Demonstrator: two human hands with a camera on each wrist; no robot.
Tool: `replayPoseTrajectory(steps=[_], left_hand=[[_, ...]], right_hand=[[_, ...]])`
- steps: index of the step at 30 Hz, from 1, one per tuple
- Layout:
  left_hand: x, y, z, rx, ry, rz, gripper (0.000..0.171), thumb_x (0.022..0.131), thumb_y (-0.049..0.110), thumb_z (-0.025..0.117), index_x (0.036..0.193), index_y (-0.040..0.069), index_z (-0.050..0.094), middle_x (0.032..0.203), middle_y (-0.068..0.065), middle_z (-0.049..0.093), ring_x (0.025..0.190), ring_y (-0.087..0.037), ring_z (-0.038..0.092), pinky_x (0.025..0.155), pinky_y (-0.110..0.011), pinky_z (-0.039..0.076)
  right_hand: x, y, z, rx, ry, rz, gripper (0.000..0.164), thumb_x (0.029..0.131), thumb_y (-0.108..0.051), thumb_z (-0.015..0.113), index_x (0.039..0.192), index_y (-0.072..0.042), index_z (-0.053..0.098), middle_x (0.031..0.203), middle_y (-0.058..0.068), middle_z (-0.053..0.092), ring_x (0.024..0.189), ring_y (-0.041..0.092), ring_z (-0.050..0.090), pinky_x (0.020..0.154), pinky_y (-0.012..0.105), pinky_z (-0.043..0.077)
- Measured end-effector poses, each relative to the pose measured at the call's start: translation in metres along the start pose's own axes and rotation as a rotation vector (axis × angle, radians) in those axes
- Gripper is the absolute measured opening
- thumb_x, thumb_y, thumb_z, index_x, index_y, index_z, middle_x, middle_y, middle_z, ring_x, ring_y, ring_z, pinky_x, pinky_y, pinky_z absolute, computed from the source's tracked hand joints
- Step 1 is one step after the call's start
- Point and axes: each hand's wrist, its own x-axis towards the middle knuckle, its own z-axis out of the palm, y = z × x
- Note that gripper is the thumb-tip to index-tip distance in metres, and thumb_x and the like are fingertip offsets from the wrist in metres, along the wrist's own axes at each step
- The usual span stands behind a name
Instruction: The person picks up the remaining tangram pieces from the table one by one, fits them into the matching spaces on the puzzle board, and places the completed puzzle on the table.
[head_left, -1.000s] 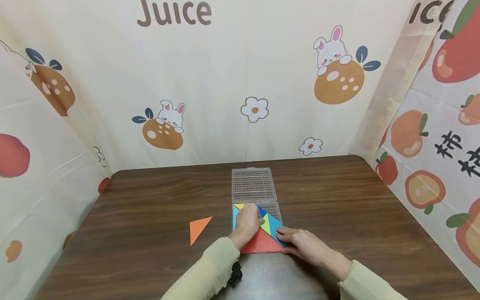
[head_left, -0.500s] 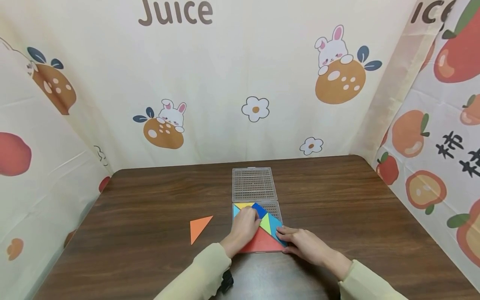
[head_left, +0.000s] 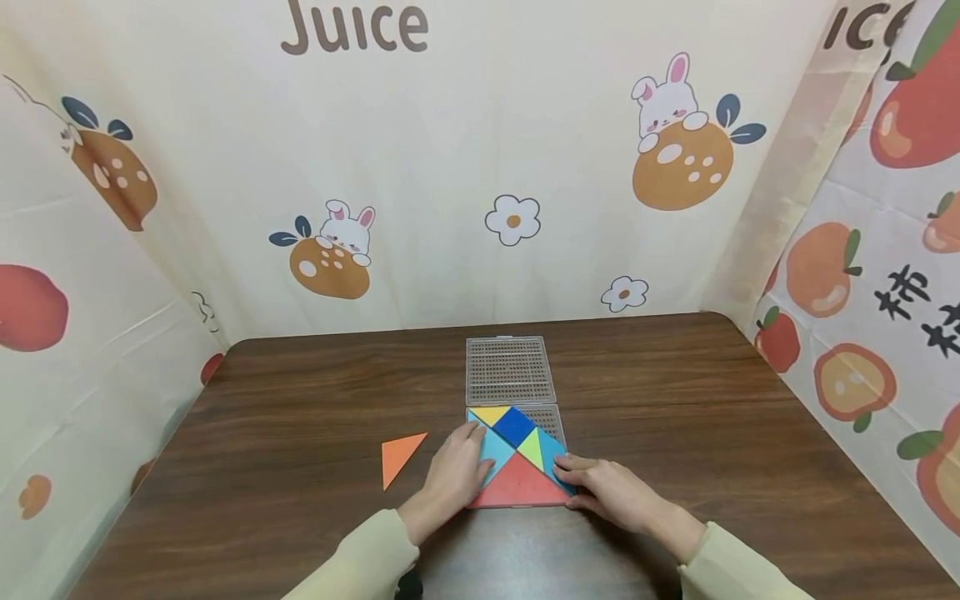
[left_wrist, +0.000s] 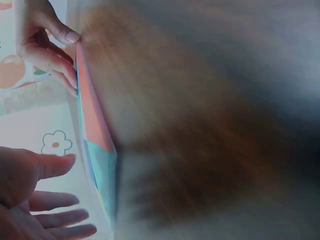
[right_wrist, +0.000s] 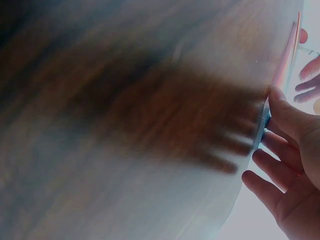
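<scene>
A shallow clear tray [head_left: 558, 418] lies mid-table and holds flat coloured pieces: a yellow triangle [head_left: 489, 413], a blue square [head_left: 514, 425], a green triangle [head_left: 532, 448], a light blue triangle [head_left: 497, 451] and a big red triangle [head_left: 517, 488]. My left hand [head_left: 453, 472] rests at the tray's left edge with straight fingers, holding nothing; the left wrist view shows its spread fingers [left_wrist: 55, 200]. My right hand [head_left: 600, 488] lies flat, fingertips against the tray's near right corner. In the right wrist view its thumb [right_wrist: 283, 111] touches the tray's rim.
The tray's clear lid [head_left: 510, 370] lies hinged open just behind it. A loose orange triangle [head_left: 400, 455] sits on the brown table [head_left: 300, 417] left of my left hand. Printed cloth walls close in the back and both sides.
My left hand has slid off the pieces toward the left and nearer me, uncovering the blue square and light blue triangle. The right hand has stayed at the corner.
</scene>
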Motion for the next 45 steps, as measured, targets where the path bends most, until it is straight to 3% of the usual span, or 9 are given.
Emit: replayPoseTrajectory(steps=[5,9,20,29,33,38,45], left_hand=[[-0.014,-0.012,-0.003,-0.043,0.024,-0.007,0.056,0.084,0.030,0.060,0.122,-0.008,0.047,0.127,-0.025,0.040,0.119,-0.042,0.034,0.093,-0.055,0.028],[-0.024,-0.019,-0.005,-0.072,-0.003,-0.078,0.063,0.086,0.039,0.054,0.125,-0.008,0.043,0.131,-0.029,0.032,0.122,-0.047,0.025,0.094,-0.058,0.023],[-0.044,-0.039,-0.007,-0.002,-0.003,-0.185,0.077,0.083,0.055,0.047,0.128,-0.007,0.039,0.135,-0.032,0.023,0.119,-0.053,0.023,0.092,-0.060,0.024],[-0.047,-0.051,-0.005,-0.066,-0.016,-0.202,0.080,0.083,0.053,0.050,0.129,-0.011,0.035,0.136,-0.035,0.015,0.121,-0.055,0.013,0.095,-0.057,0.023],[-0.047,-0.056,-0.006,-0.051,-0.031,-0.173,0.078,0.083,0.052,0.050,0.129,-0.010,0.036,0.136,-0.033,0.019,0.122,-0.052,0.014,0.096,-0.055,0.021],[-0.047,-0.068,-0.010,-0.038,-0.088,-0.079,0.074,0.084,0.050,0.049,0.131,-0.006,0.037,0.139,-0.028,0.020,0.126,-0.047,0.013,0.097,-0.053,0.022],[-0.047,-0.085,-0.022,-0.105,-0.168,0.049,0.070,0.085,0.049,0.048,0.132,-0.002,0.038,0.141,-0.024,0.021,0.128,-0.043,0.012,0.097,-0.052,0.024]], right_hand=[[-0.001,-0.001,0.000,0.006,-0.003,0.004,0.041,0.080,-0.020,0.065,0.116,-0.002,0.058,0.121,0.012,0.053,0.109,0.025,0.051,0.079,0.039,0.046],[-0.001,-0.001,0.000,0.002,0.005,0.002,0.041,0.080,-0.020,0.065,0.116,-0.002,0.058,0.120,0.012,0.054,0.109,0.025,0.051,0.079,0.039,0.046],[-0.003,0.000,0.001,0.010,-0.001,0.008,0.041,0.081,-0.020,0.065,0.117,-0.002,0.057,0.121,0.012,0.053,0.110,0.024,0.050,0.079,0.038,0.046],[-0.002,0.001,0.002,0.010,0.010,0.012,0.041,0.080,-0.020,0.065,0.117,-0.003,0.058,0.121,0.011,0.053,0.109,0.024,0.051,0.079,0.038,0.046],[-0.002,0.001,0.002,0.005,0.013,0.006,0.041,0.080,-0.020,0.065,0.116,-0.002,0.058,0.121,0.011,0.053,0.109,0.024,0.051,0.079,0.038,0.046],[-0.001,0.001,0.002,0.008,0.011,-0.001,0.040,0.081,-0.020,0.064,0.117,-0.002,0.058,0.121,0.011,0.053,0.110,0.024,0.050,0.080,0.038,0.046],[-0.001,0.001,0.002,0.011,0.004,-0.003,0.041,0.081,-0.020,0.064,0.118,-0.003,0.057,0.121,0.011,0.053,0.111,0.024,0.049,0.080,0.038,0.046]])
